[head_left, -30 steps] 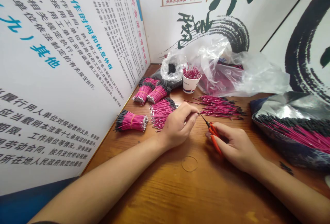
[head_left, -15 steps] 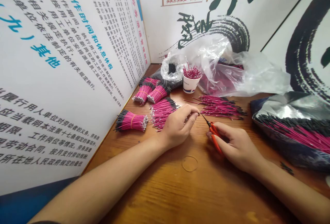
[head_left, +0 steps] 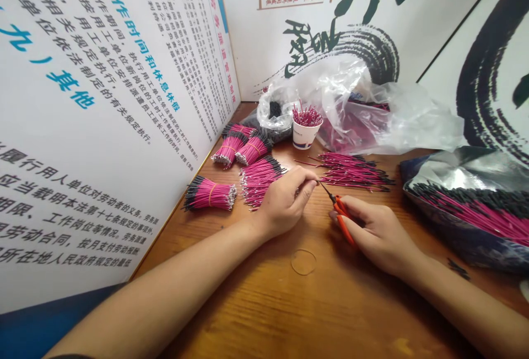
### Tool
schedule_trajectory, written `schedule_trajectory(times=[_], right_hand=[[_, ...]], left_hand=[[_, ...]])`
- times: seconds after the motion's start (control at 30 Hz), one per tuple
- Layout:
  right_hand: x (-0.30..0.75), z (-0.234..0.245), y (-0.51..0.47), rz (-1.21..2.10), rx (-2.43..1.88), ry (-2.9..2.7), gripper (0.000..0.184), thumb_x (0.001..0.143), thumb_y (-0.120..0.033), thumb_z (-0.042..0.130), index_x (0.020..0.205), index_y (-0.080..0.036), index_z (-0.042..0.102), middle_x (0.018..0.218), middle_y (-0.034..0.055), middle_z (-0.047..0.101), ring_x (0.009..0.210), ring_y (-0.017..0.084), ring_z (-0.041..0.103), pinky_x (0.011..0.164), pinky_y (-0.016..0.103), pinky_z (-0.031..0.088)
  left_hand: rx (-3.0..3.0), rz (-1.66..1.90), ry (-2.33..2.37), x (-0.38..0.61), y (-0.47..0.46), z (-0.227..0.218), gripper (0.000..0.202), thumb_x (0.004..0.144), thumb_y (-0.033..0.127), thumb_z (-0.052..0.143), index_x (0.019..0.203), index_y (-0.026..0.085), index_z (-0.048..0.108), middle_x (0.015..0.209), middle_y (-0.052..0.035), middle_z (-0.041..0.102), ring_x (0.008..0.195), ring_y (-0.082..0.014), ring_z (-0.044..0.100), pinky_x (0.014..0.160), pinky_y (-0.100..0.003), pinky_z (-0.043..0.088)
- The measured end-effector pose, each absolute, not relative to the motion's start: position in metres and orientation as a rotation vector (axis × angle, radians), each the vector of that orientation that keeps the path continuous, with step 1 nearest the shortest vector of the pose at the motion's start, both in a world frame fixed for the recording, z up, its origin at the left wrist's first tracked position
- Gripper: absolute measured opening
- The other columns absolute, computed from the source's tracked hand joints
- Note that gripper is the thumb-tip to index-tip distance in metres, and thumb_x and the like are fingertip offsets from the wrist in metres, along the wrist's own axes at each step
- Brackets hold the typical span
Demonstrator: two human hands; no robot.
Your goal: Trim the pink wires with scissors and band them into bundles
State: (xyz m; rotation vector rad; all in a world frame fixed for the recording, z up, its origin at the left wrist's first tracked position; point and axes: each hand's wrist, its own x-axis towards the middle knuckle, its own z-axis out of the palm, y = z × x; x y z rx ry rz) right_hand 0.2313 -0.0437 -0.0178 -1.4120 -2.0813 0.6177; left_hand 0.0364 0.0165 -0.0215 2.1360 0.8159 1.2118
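My left hand [head_left: 287, 196] is closed, thumb and forefinger pinched together; whatever small thing they hold is too hidden to make out. In my right hand [head_left: 378, 232] is a pair of orange-handled pliers [head_left: 344, 221], their thin dark tips pointing up-left and reaching my left fingertips. Behind the left hand lies a loose pile of pink wires with black ends [head_left: 260, 180]. More loose pink wires [head_left: 355, 172] are spread just beyond the pliers. A thin rubber band [head_left: 303, 262] lies on the wooden table [head_left: 264, 304] below my hands.
Banded wire bundles [head_left: 210, 194] sit at the left by the printed wall panel [head_left: 124, 128]. A paper cup [head_left: 303, 137] of pink wires stands at the back, near clear plastic bags [head_left: 421, 122]. At right is a dark bag [head_left: 467, 254] of wires, with small black pieces [head_left: 458, 268] beside it.
Almost nothing differs. Both hands and the pliers keep the same pose, tips still at my left fingertips; the whole view has shifted very slightly.
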Motion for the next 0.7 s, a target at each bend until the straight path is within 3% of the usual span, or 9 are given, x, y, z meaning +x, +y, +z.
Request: schedule_trajectory(times=[0.7], right_hand=[[0.2310, -0.0192, -0.0430, 0.572, -1.435, -2.087, 0.024, 0.092, -0.033, 0.048, 0.070, -0.022, 0.048, 0.056, -0.0039, 0.049, 0.049, 0.012, 0.043, 0.049, 0.025, 0.033]], left_hand=[[2.143, 1.225, 0.811, 0.0366, 0.0170, -0.0236, 0.014, 0.098, 0.022, 0.044, 0.092, 0.017, 0.056, 0.088, -0.0040, 0.062, 0.082, -0.0147, 0.057, 0.077, -0.028, 0.046]])
